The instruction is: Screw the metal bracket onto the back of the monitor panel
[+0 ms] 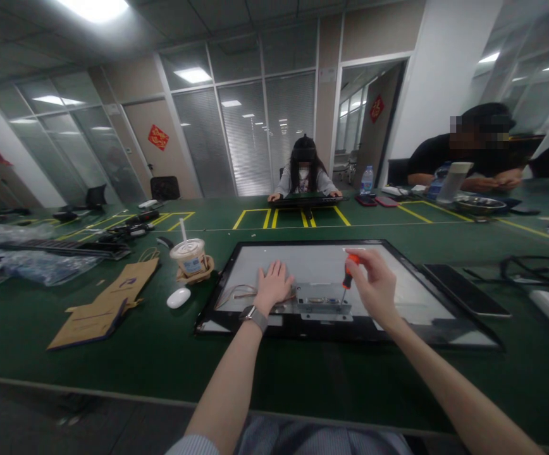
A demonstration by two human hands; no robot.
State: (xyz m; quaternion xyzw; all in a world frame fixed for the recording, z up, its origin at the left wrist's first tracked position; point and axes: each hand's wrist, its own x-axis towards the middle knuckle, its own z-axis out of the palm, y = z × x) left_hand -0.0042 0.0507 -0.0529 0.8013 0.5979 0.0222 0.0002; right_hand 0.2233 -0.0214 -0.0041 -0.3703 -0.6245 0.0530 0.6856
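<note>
A large flat display panel (pixel 412 287) with a black frame lies on the green table in front of me. My left hand (pixel 274 284) rests flat on its pale back, fingers spread, beside thin wires (pixel 236 294). My right hand (pixel 374 284) grips an orange and black screwdriver (pixel 349 272) by its handle. The screwdriver points down, its tip at the right end of a metal bracket (pixel 324 308) with a circuit board in it. Whether the tip sits in a screw is too small to tell.
Left of the panel stand a drink cup (pixel 189 258) in a carton holder and a white mouse (pixel 178 298). Farther left lies a brown paper bag (pixel 108 303). At the right are a dark flat device (pixel 467 289) and cables. Across the table a person (pixel 305 170) holds another panel.
</note>
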